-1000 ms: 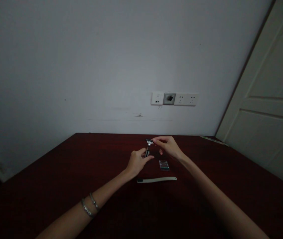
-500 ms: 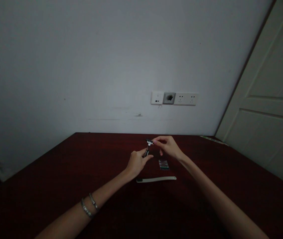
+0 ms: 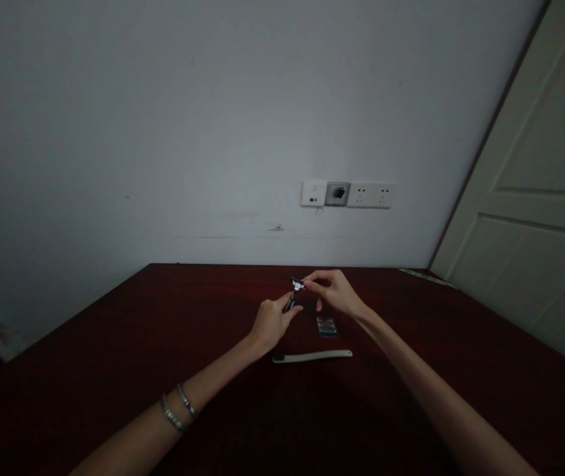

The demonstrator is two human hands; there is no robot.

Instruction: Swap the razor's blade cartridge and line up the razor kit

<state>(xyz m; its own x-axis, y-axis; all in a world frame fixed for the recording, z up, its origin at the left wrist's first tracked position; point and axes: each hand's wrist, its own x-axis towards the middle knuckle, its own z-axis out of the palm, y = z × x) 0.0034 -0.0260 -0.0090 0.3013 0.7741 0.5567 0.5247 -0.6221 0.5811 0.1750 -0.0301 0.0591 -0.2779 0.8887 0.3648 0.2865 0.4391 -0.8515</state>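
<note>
A razor (image 3: 292, 297) is held aloft over the worktop (image 3: 203, 304), tilted, its dark-topped metal head (image 3: 297, 285) uppermost. The left hand (image 3: 268, 325) is clasped round the handle, thumb lifted away to one side; the right hand (image 3: 337, 291) has thumb and forefinger together at the head's right end, apparently pinching it, though the contact is too small to be certain. So the razor lies between the two hands. The step in hand looks like fine work at the head; the next move calls for a firm left grip on the handle and careful right fingertips near the blade edge. Nearer the wearer, just below the right hand, lies a clear plastic case (image 3: 327, 327), then a white toothbrush (image 3: 315, 356), dark bristles to the left. Behind, sockets (image 3: 370, 195) line the wall (image 3: 163, 132).
</note>
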